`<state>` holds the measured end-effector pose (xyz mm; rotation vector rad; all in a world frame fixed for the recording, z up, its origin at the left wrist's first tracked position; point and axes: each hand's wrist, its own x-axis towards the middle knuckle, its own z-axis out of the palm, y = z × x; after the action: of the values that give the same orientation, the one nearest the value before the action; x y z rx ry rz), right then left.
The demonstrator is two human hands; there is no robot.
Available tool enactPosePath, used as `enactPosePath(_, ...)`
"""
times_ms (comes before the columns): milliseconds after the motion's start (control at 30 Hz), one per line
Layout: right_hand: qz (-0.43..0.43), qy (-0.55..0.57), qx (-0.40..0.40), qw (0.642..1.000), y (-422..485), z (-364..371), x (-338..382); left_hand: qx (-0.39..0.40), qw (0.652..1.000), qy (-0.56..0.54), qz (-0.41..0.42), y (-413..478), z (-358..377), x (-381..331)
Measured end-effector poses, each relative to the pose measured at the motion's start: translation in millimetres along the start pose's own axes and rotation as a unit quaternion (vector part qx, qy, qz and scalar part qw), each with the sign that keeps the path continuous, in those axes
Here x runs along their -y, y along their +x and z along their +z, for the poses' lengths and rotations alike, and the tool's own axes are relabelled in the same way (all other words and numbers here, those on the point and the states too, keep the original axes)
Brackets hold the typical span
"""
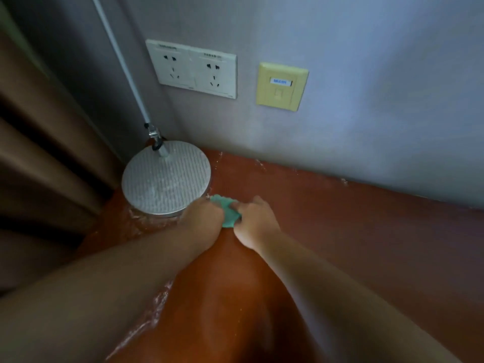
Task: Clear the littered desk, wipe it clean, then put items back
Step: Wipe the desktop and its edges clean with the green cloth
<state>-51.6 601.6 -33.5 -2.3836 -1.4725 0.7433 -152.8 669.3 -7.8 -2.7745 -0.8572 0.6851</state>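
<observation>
Green soft cloth [227, 212] gripped from both sides, left hand [203, 217] and right hand [255, 222] close together, curled onto it, low on the red-brown desk [340, 231]. Probably light and limp, perhaps damp; best taken by the bunched middle. Just beside, at 10 o'clock from the hands, round metal lamp base [166, 176]. Fingertips mostly hidden; shine along the desk edge hard to read, water or glare.

A round silver lamp base [166, 176] stands just left of the fingers [255, 204], its white pole [123, 64] slanting upward. Beyond them the grey wall [366, 100] carries a double socket [192, 69] and a yellow data plate [281, 86]. A brown curtain [39, 153] hangs far left.
</observation>
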Motion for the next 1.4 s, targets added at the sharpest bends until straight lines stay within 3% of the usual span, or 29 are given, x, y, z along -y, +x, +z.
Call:
enactPosePath(267, 0.005, -0.028, 0.034, 0.999, -128, 57, 44, 0.023, 0.996, -0.079, 0.039, -124, 59, -12)
enactPosePath(400, 0.008, -0.044, 0.040, 0.998, -185, 93, 80, 0.042, 0.978, -0.200, 0.038, -187, 110, -3)
enactPosePath(500, 0.013, -0.037, 0.027, 0.999, -219, 119, 107, 0.026, 0.937, -0.347, 0.032, -233, 135, 12)
enactPosePath(633, 0.082, 0.062, -0.025, 0.994, -249, 154, 134, -0.089, 0.864, -0.495, -0.019, -298, 153, 42)
enactPosePath(700, 0.136, 0.157, -0.076, 0.975, -260, 164, 149, -0.146, 0.835, -0.521, -0.105, -326, 162, 65)
enactPosePath(800, 0.203, 0.304, -0.155, 0.918, -272, 164, 168, -0.192, 0.789, -0.552, -0.192, -356, 179, 99)
enactPosePath(867, 0.240, 0.308, -0.200, 0.899, -277, 159, 167, -0.187, 0.773, -0.557, -0.240, -370, 192, 114)
enactPosePath(933, 0.285, 0.226, -0.211, 0.907, -284, 158, 158, -0.161, 0.743, -0.588, -0.277, -379, 207, 121)
enactPosePath(1033, 0.319, 0.096, -0.156, 0.930, -297, 167, 150, -0.113, 0.689, -0.648, -0.303, -387, 226, 115)
enactPosePath(1133, 0.281, 0.024, -0.105, 0.954, -307, 181, 162, -0.108, 0.643, -0.679, -0.337, -387, 231, 107)
enactPosePath(1267, 0.290, 0.072, -0.036, 0.954, -306, 193, 205, -0.141, 0.555, -0.724, -0.384, -389, 223, 108)
enactPosePath(1400, 0.236, 0.147, 0.053, 0.959, -287, 216, 269, -0.181, 0.531, -0.732, -0.387, -393, 214, 115)
